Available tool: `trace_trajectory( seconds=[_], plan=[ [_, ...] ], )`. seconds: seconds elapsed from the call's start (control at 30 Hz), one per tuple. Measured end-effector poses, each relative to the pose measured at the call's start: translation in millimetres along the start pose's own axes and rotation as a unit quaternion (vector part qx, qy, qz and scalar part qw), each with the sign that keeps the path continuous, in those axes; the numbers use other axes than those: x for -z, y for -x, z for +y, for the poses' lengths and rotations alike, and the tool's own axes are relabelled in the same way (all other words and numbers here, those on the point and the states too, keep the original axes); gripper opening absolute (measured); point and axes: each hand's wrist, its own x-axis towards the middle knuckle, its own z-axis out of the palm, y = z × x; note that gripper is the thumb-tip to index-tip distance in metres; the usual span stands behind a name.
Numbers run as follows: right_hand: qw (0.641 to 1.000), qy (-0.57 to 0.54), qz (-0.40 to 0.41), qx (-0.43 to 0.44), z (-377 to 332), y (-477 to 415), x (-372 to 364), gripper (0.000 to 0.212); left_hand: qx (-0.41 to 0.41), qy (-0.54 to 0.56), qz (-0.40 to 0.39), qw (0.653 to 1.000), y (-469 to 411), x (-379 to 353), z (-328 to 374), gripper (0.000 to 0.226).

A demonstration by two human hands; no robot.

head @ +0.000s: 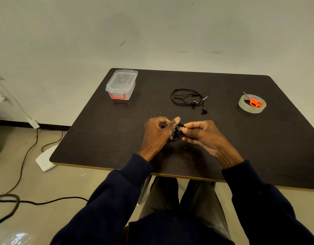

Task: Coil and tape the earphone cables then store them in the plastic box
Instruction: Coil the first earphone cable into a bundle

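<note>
A black earphone cable (176, 134) is bunched into a small coil between my two hands, just above the dark table (103, 131). My left hand (157, 135) grips the coil from the left, thumb up. From the right, my right hand (204, 135) pinches it with its fingertips. A second black earphone cable (187, 98) lies loose and tangled on the table behind my hands. The clear plastic box (121, 84) with an orange latch stands at the back left, lid on. A roll of clear tape (252, 104) lies at the back right.
Orange-handled scissors (255, 103) rest on top of the tape roll. Off the table's left edge, dark cables (20, 200) run across the floor beside a white stand base (44, 160). A wall rises behind the table.
</note>
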Motion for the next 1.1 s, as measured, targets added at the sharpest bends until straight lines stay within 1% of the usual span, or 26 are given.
trace_trajectory(
  seconds=[0.13, 0.3, 0.4, 0.57, 0.73, 0.87, 1.0, 1.1],
  plan=[
    [0.998, 0.06, -0.008, 0.013, -7.6, -1.0, 3.3, 0.012, 0.002, 0.022, 0.001, 1.0, -2.8, -1.2, 1.8, 0.034],
    [0.996, 0.076, -0.009, 0.034, -17.5, -2.5, 2.9, 0.01, 0.059, 0.095, 0.0, 0.994, -6.4, -5.2, 4.7, 0.041],
    [0.996, 0.088, -0.005, 0.024, -17.8, -4.2, 1.6, 0.009, 0.08, 0.101, -0.008, 0.992, -6.3, -7.4, 2.5, 0.043],
    [0.994, 0.106, 0.011, 0.019, -14.9, -7.5, 1.6, 0.012, 0.082, 0.082, -0.02, 0.993, -6.0, -10.9, -0.6, 0.038],
    [0.989, 0.139, -0.011, 0.055, -18.5, -7.1, 0.2, 0.015, 0.095, 0.142, -0.001, 0.985, -5.8, -14.7, -2.9, 0.041],
    [0.985, 0.157, -0.011, 0.072, -20.9, -6.7, 0.5, 0.016, 0.127, 0.204, 0.0, 0.971, -3.7, -19.0, -4.0, 0.042],
    [0.983, 0.153, 0.002, 0.097, -15.2, -6.6, -2.1, 0.02, 0.139, 0.234, -0.014, 0.962, -3.1, -17.3, -3.8, 0.044],
    [0.982, 0.148, -0.003, 0.121, -9.6, -6.9, -1.4, 0.028, 0.134, 0.242, -0.018, 0.961, -2.1, -12.5, -3.3, 0.039]
  ],
)
